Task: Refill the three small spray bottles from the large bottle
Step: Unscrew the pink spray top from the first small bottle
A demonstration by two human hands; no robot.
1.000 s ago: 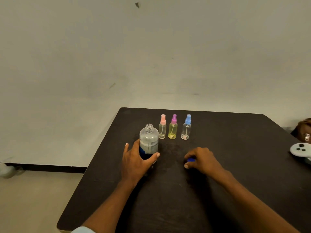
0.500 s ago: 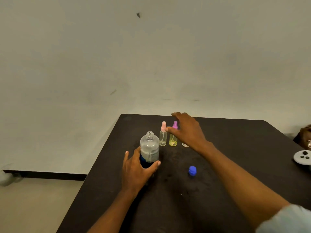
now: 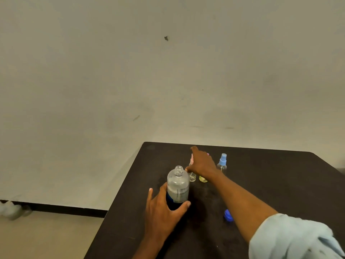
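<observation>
Left hand (image 3: 162, 212) grips the large bottle (image 3: 178, 184); right hand (image 3: 202, 163) covers the pink spray bottle (image 3: 192, 177), grip unclear.

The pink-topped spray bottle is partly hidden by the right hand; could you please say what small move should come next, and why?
Probably close the right hand on the pink-topped spray bottle and lift it clear to unscrew its top: the large bottle, steadied by the left hand, is already uncapped.
</observation>
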